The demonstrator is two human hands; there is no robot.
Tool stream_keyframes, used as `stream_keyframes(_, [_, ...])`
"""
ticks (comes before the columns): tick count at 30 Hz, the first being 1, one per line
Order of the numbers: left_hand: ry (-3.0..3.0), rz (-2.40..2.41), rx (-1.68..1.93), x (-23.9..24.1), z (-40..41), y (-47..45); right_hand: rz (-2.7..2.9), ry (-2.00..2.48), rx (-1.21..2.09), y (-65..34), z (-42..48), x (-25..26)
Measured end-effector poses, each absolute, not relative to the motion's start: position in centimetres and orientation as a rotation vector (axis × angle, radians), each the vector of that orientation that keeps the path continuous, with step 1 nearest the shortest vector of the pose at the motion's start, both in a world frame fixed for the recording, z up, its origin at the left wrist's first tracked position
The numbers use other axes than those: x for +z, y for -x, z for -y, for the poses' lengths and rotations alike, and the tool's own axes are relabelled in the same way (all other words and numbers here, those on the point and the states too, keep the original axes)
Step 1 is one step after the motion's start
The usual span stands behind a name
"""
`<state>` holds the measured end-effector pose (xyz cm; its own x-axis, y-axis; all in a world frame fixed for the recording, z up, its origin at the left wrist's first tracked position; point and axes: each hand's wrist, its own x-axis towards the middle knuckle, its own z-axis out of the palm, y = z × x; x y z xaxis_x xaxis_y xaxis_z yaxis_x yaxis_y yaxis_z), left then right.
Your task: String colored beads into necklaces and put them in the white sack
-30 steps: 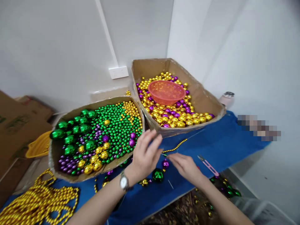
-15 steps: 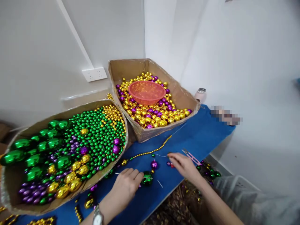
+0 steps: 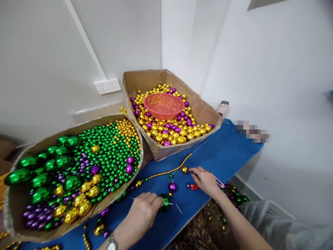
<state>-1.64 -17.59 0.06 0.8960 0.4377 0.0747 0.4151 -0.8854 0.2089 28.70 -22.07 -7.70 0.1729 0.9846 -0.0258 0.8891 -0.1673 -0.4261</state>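
Note:
My left hand (image 3: 142, 214) rests on the blue cloth (image 3: 223, 152) with its fingers curled, the fingertips touching a large green bead (image 3: 164, 202). A thin needle (image 3: 153, 199) lies across that bead. My right hand (image 3: 206, 180) lies flat over the pink snips (image 3: 218, 181), its fingertips beside a gold bead (image 3: 184, 169) at the end of a strand of small gold beads (image 3: 169, 171). A purple bead (image 3: 171, 186) and a small red piece (image 3: 194, 186) lie between the hands.
A cardboard box (image 3: 23, 232) of green, purple and gold beads stands at the left. A second box (image 3: 208, 113) of gold and purple beads, with an orange bowl (image 3: 163, 105) on top, stands behind. A pink bottle (image 3: 223, 107) is by the wall. Loose beads lie below the table edge.
The view shifted right, then steadied. My left hand dropped from near the strand to the green bead. My right hand moved over the snips, and a gold bead now shows at the strand's end.

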Motion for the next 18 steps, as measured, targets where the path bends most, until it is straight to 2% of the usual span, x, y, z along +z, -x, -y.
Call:
stream_keyframes(9, [-2.867,-0.638,0.148,0.3,17.8,1.4,1.772,2.043,0.36,-27.6,21.2,-7.8])
stream_keyframes(18, [-2.848,-0.646,0.215,0.4,17.9,1.7,1.855,1.952,0.465,-27.0,20.0,-7.3])
